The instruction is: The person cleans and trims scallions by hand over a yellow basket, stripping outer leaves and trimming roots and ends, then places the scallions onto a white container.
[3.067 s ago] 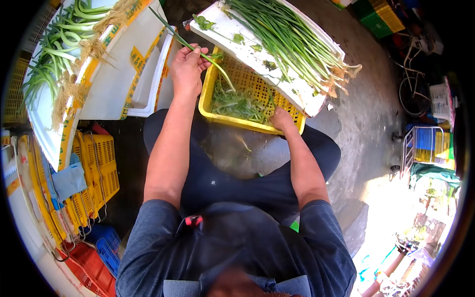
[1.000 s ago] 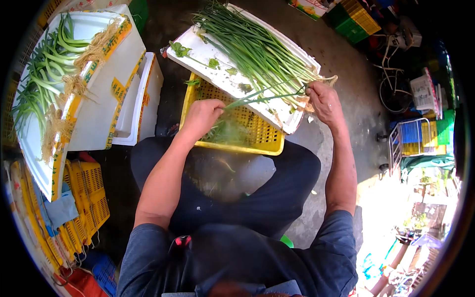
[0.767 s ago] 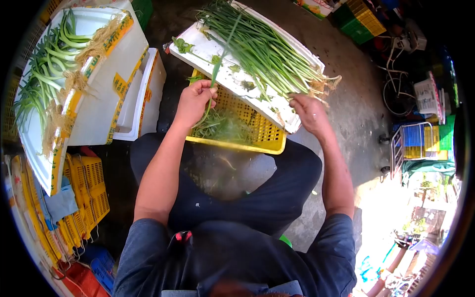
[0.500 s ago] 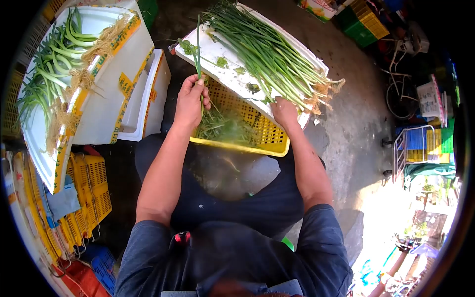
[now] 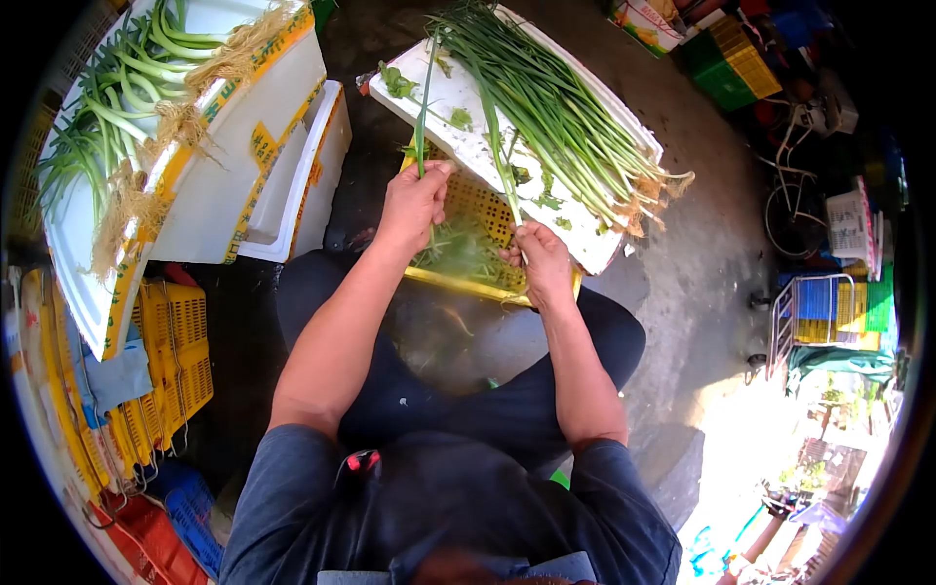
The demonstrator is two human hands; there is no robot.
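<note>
A green onion stalk [image 5: 424,112] stands up out of my left hand [image 5: 416,203], whose fingers are closed round it. My right hand [image 5: 540,258] pinches the lower end of another green onion [image 5: 507,180], whose leaves reach up over the white foam board [image 5: 468,132]. A large pile of green onions [image 5: 546,107] with brown roots lies on that board, beside a few loose green leaves [image 5: 397,82]. Under both hands is a yellow basket [image 5: 478,289], with green trimmings [image 5: 460,252] in it. The hands are apart.
At the upper left, thick leeks [image 5: 122,97] lie on a foam box [image 5: 210,210]. Yellow crates [image 5: 175,351] stand below it, with a red crate [image 5: 156,536] lower down. A metal cart [image 5: 814,307] and a green and yellow crate [image 5: 729,63] are on the right.
My right hand has drawn back from the board's edge with a green onion in its fingers. My left hand still holds its stalk. The view has shifted slightly.
</note>
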